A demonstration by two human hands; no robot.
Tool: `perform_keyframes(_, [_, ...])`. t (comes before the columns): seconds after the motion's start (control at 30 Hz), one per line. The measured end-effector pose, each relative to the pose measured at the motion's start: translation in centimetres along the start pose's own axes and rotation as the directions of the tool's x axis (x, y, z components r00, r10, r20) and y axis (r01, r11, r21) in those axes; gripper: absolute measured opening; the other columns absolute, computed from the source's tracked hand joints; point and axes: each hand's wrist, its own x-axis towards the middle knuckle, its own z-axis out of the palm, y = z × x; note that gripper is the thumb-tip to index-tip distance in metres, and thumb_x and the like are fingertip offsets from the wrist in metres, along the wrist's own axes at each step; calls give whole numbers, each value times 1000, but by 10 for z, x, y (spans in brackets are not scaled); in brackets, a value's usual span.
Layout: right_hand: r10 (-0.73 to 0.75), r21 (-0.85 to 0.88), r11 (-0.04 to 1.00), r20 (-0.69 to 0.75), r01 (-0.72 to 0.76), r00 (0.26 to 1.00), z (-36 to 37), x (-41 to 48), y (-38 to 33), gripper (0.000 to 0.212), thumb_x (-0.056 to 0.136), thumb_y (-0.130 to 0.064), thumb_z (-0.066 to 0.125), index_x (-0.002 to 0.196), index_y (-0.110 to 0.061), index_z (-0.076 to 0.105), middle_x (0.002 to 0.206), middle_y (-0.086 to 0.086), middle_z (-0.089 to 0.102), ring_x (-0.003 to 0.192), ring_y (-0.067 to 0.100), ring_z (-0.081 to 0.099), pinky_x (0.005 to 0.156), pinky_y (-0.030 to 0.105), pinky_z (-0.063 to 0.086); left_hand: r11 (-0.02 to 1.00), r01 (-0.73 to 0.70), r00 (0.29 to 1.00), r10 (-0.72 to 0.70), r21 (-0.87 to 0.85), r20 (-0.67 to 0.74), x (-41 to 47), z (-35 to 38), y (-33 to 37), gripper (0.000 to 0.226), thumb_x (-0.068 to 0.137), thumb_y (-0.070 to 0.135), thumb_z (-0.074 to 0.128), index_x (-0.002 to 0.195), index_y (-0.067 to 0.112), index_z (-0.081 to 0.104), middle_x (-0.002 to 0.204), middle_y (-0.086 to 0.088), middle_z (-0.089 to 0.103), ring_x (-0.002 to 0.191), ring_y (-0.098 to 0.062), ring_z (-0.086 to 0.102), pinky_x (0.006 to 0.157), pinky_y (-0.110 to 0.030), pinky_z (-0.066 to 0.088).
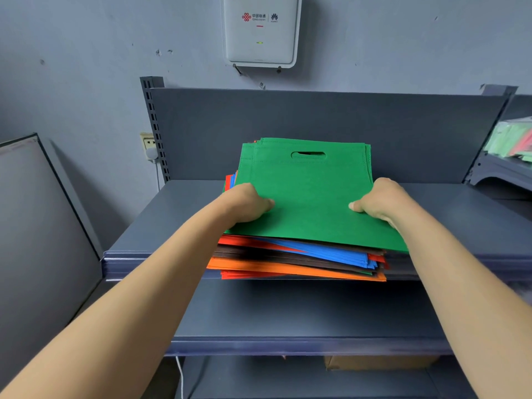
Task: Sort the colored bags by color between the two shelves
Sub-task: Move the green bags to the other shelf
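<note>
Progress: early, mixed stack [296, 260] unsorted on top shelf [178, 214] | left hand [244, 203], right hand [380, 201] both grip green bag [311, 197] edges | lower shelf [288, 312] bare.

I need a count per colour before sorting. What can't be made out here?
Head view:
The stack under the green bag: only edges show; counts unknowable.
The left hand and right hand: fingers tucked under the bag; how many bags they grip is hidden.
The side bags on the next shelf: blurred, cut by the frame edge.
The box below: mostly hidden by the lower shelf.
</note>
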Motion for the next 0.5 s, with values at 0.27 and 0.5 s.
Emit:
perform_keyframes(0.27, [23, 34, 999, -28, -22, 999, -2, -2, 4, 53, 87, -16, 67, 128, 8, 44, 135, 21, 47, 118, 35, 49, 85, 36, 43, 999, 31, 999, -30, -29, 27, -5, 7, 2, 62, 93, 50, 46, 133, 4, 42, 136, -14, 49, 121, -30, 48, 92, -29, 36])
perform_keyframes(0.5, [55, 22, 998, -55, -53, 997, -9, -3, 12, 56, 84, -17, 70, 128, 7, 44, 137, 20, 46, 121, 36, 47, 93, 40, 43, 996, -7, 1000, 9, -91, 21, -6, 7, 9, 67, 92, 48, 49, 140, 5, 34, 143, -12, 41, 126, -28, 43, 90, -28, 34])
